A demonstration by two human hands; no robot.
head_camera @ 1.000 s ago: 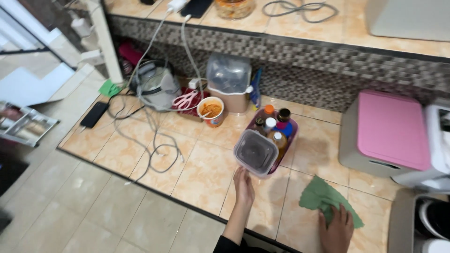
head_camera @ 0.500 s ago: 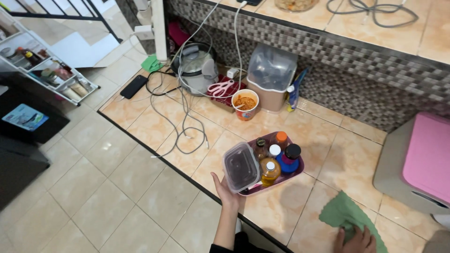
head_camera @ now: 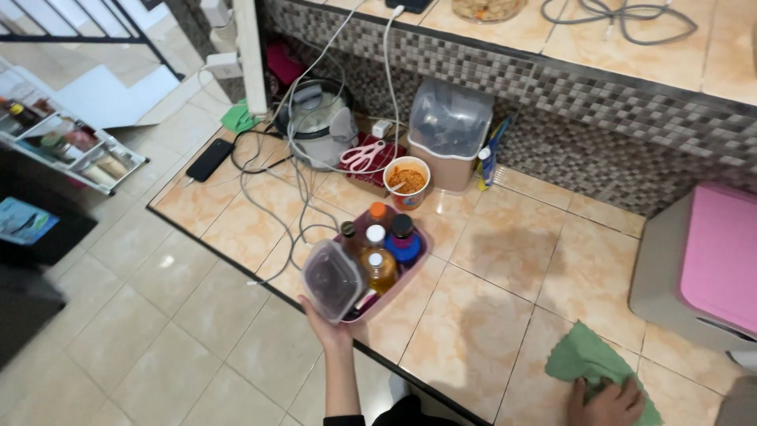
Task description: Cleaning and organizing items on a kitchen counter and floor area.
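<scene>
My left hand [head_camera: 329, 329] grips the near end of a pink basket [head_camera: 401, 282] and holds it over the edge of the tiled ledge. In the basket stand several bottles [head_camera: 392, 244] and a clear plastic container with a lid [head_camera: 332, 280]. My right hand [head_camera: 605, 402] presses flat on a green cloth [head_camera: 588, 361] at the lower right of the tiled surface. The tiles [head_camera: 505, 260] between the two hands show a damp, darker patch.
Behind the basket stand a cup of orange noodles [head_camera: 407, 181], a lidded plastic bin [head_camera: 448, 143], pink-handled scissors [head_camera: 362, 155], a rice cooker [head_camera: 318, 131] and loose white cables [head_camera: 276, 221]. A phone [head_camera: 209, 159] lies at the left, a pink-topped box [head_camera: 702, 268] at the right.
My left hand has drawn the basket toward me and to the left, past the ledge's edge. My right hand has stayed on the green cloth. The view has shifted left.
</scene>
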